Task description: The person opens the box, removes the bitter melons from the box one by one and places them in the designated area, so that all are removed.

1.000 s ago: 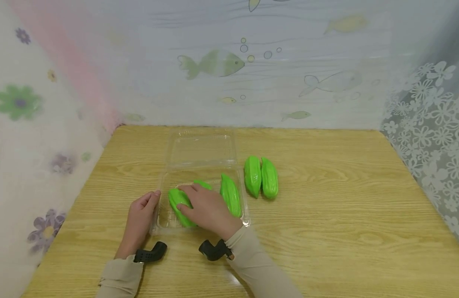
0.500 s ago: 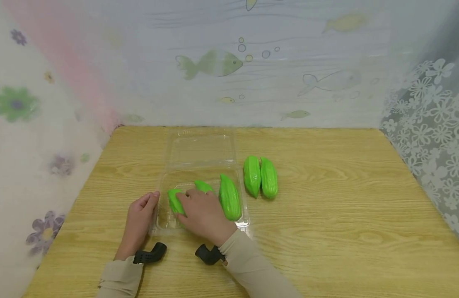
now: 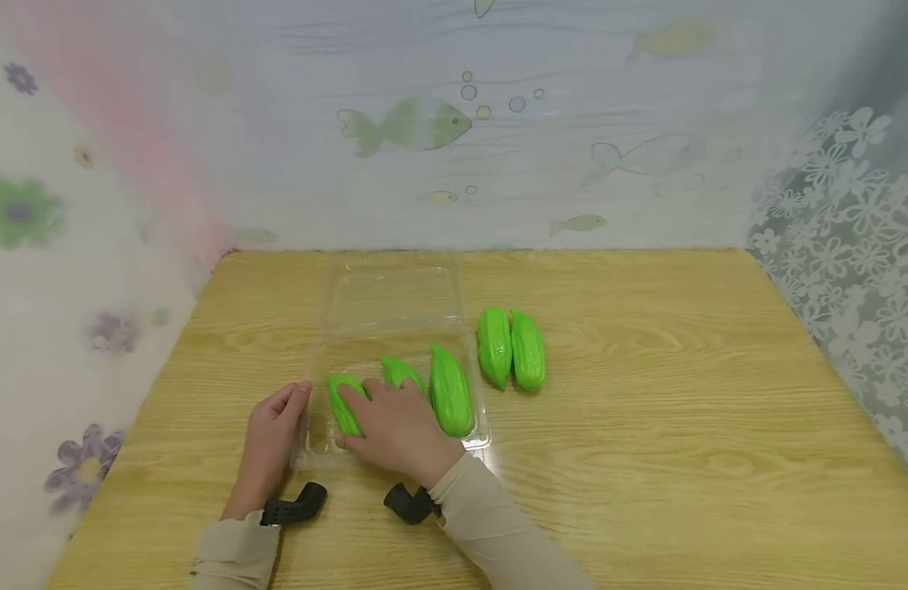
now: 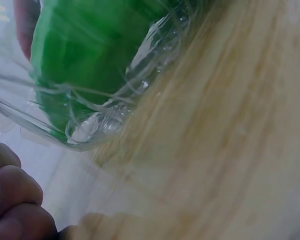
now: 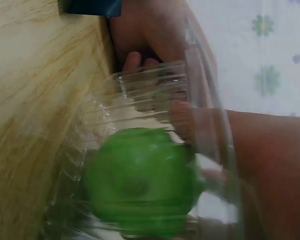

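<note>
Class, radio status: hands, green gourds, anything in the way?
Left hand holding clear container; right hand over it. Three green gourds inside, two gourds beside it. Right hand partly covers two inside.

the person wears long beige sleeves of plain cloth; the left sleeve (image 3: 236, 549) is bunched near its cuff, with creases running across it; the right sleeve (image 3: 509, 528) lies smoother, with soft folds near its edge; a matte black left wrist mount (image 3: 295, 506) has small round holes in its flat part, then bends like an elbow into a blunt, tube-like end; a similar black right wrist mount (image 3: 410, 503) is bent too, its base partly covered by the cuff
</note>
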### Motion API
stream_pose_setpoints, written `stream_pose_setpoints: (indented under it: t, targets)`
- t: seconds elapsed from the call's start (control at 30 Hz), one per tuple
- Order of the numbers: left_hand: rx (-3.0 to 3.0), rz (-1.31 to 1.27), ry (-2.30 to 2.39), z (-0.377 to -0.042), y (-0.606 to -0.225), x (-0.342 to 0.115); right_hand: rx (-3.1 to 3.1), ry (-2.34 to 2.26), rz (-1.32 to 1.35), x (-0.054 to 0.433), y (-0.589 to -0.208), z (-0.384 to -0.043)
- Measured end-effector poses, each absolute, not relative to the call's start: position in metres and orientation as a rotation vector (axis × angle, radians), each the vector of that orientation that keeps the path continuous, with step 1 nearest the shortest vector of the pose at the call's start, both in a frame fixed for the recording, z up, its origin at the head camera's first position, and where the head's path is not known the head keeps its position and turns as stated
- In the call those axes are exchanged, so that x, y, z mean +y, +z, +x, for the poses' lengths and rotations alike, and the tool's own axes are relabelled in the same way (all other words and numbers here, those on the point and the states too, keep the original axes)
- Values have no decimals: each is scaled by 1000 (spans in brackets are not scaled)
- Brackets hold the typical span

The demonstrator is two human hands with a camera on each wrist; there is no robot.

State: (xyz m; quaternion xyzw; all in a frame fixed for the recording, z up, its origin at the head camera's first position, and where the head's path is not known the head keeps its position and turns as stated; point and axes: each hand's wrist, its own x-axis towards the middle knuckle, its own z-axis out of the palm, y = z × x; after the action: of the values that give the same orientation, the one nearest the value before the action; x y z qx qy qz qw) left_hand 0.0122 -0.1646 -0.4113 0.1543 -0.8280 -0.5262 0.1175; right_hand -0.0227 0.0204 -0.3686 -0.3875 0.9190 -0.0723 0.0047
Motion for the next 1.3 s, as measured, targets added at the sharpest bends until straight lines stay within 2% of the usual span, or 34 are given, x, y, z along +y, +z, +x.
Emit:
stream_pose_setpoints:
  t: [0.4, 1.3]
  targets:
    - [-2429, 397, -1549, 9, -413, -163, 2869, -340, -1130, 21, -371, -29]
    - [-2420, 436, -1548, 11, -415, -164, 2524, -1139, -885, 61, -349, -59]
